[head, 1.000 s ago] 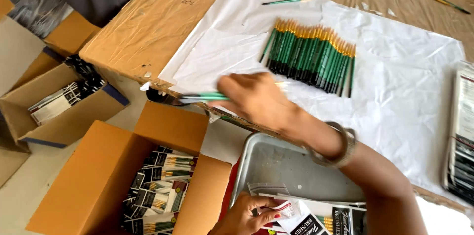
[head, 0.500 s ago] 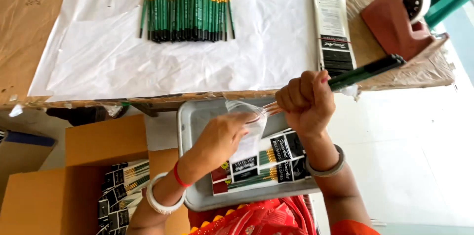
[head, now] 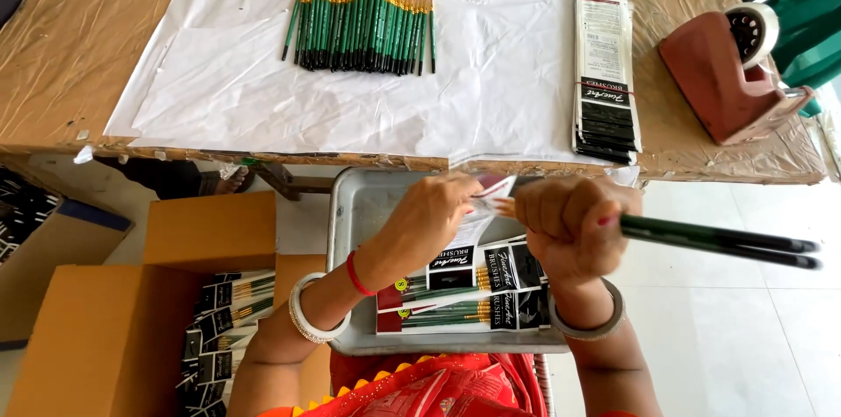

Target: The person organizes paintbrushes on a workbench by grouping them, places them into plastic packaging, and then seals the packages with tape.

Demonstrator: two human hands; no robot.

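Green brushes (head: 718, 240) were clenched in the right hand (head: 571, 226) above a metal tray (head: 350, 233).
The left hand (head: 434, 215) pinched a clear sleeve (head: 488, 201) just beside it.

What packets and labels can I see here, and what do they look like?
Stack of flat sleeves: on the table, right; long, clear with black-and-white cards.
Filled brush packs: in the grey tray; black, white, red.
More packs: in the cardboard box, lower left.
Clear sleeve: between the left hand and right hand.
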